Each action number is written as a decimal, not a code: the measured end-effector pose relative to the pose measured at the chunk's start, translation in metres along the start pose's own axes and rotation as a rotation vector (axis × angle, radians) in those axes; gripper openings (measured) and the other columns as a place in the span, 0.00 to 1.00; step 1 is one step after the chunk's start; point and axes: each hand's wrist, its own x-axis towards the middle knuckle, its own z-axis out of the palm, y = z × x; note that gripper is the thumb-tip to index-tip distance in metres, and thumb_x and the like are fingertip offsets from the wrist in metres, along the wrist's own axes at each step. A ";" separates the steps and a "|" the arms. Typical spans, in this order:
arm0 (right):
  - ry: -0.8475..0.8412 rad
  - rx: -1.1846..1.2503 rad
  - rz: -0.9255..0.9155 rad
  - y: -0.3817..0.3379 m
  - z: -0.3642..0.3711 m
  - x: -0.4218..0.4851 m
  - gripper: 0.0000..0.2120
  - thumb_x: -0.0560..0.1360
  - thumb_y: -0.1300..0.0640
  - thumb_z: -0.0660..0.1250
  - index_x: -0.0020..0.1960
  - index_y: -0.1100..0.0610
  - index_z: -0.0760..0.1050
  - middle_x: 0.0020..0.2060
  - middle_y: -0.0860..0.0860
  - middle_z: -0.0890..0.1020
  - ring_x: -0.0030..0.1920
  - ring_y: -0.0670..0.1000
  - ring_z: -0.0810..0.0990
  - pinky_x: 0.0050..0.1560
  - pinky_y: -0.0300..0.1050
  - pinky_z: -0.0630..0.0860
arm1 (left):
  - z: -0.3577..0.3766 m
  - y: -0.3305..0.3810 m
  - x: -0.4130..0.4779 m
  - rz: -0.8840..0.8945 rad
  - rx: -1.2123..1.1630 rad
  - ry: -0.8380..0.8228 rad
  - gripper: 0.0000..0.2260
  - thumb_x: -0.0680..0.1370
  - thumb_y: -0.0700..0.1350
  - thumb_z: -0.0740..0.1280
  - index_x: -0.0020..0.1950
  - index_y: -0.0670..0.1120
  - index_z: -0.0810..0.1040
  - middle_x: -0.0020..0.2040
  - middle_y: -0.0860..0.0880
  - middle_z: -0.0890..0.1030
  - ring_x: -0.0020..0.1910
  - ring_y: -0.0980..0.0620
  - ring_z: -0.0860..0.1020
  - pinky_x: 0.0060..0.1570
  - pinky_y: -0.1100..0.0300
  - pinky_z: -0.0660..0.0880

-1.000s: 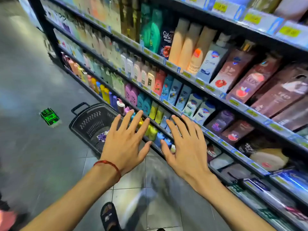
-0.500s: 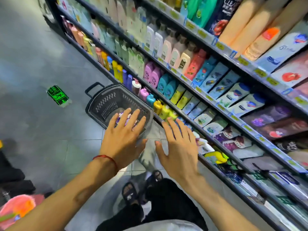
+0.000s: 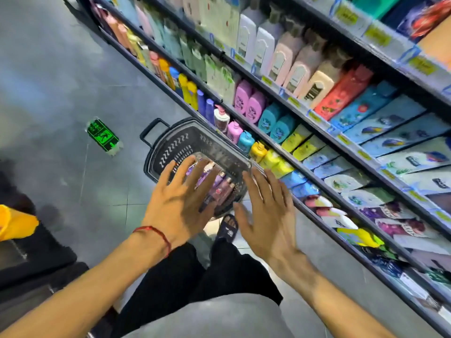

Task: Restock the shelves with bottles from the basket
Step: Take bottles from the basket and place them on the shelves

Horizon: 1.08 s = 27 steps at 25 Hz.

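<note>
One basket (image 3: 170,151), one left hand (image 3: 178,208), one right hand (image 3: 268,215), one green floor sticker (image 3: 103,137), one sandal (image 3: 228,229).

Left hand (image 3: 178,206) covered some bottles (image 3: 223,189) in basket (image 3: 175,145); right hand (image 3: 268,215) hid near rim corner. Price tags (image 3: 345,14) blurred, unreadable. Shelves (image 3: 314,117) cut off at top, right edges.

My left hand (image 3: 179,208) spreads flat above the basket (image 3: 175,147), over its bottles (image 3: 223,187); my right hand (image 3: 266,211) hovers, palm down, just beside the basket's near corner, between it and the shelves (image 3: 302,111)
</note>
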 end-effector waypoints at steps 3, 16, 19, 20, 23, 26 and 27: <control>-0.017 0.030 0.077 -0.007 0.008 0.029 0.28 0.81 0.46 0.64 0.77 0.57 0.70 0.77 0.55 0.72 0.79 0.59 0.65 0.75 0.60 0.66 | 0.009 -0.028 0.028 0.007 -0.022 -0.044 0.27 0.80 0.59 0.61 0.76 0.47 0.72 0.76 0.44 0.72 0.76 0.40 0.68 0.72 0.39 0.66; 0.003 -0.092 0.595 -0.127 0.094 0.113 0.27 0.81 0.44 0.64 0.76 0.55 0.72 0.75 0.54 0.74 0.77 0.59 0.68 0.78 0.60 0.63 | 0.070 -0.218 0.144 0.487 0.082 -0.270 0.30 0.77 0.60 0.61 0.77 0.50 0.70 0.79 0.45 0.68 0.76 0.40 0.67 0.73 0.40 0.62; 0.032 -0.090 0.696 -0.151 0.122 0.122 0.27 0.81 0.46 0.65 0.77 0.55 0.72 0.74 0.53 0.75 0.76 0.60 0.70 0.76 0.61 0.65 | 0.089 -0.246 0.158 0.601 0.080 -0.283 0.29 0.80 0.59 0.62 0.79 0.49 0.67 0.80 0.45 0.66 0.77 0.41 0.65 0.74 0.38 0.64; 0.038 -0.086 0.723 -0.156 0.132 0.123 0.27 0.81 0.46 0.65 0.77 0.55 0.72 0.74 0.53 0.75 0.76 0.61 0.70 0.75 0.61 0.65 | 0.098 -0.251 0.160 0.645 0.067 -0.288 0.29 0.80 0.59 0.61 0.79 0.48 0.68 0.79 0.44 0.67 0.77 0.40 0.66 0.73 0.37 0.64; 0.047 -0.084 0.774 -0.156 0.164 0.118 0.25 0.81 0.47 0.64 0.76 0.55 0.73 0.73 0.52 0.76 0.76 0.60 0.70 0.76 0.60 0.65 | 0.132 -0.258 0.158 0.770 0.036 -0.312 0.27 0.81 0.57 0.61 0.78 0.46 0.69 0.77 0.44 0.69 0.76 0.39 0.67 0.72 0.37 0.65; -0.001 -0.093 0.788 -0.144 0.203 0.110 0.25 0.82 0.46 0.62 0.76 0.54 0.72 0.74 0.52 0.76 0.78 0.59 0.68 0.78 0.58 0.62 | 0.173 -0.262 0.157 0.770 0.053 -0.379 0.29 0.81 0.59 0.57 0.80 0.48 0.65 0.78 0.46 0.67 0.77 0.41 0.65 0.75 0.39 0.62; -0.016 -0.099 0.772 -0.138 0.220 0.106 0.24 0.82 0.47 0.62 0.76 0.55 0.73 0.74 0.52 0.76 0.77 0.59 0.69 0.78 0.58 0.63 | 0.191 -0.261 0.158 0.747 0.054 -0.399 0.29 0.80 0.59 0.56 0.80 0.49 0.64 0.79 0.46 0.66 0.78 0.42 0.64 0.76 0.40 0.61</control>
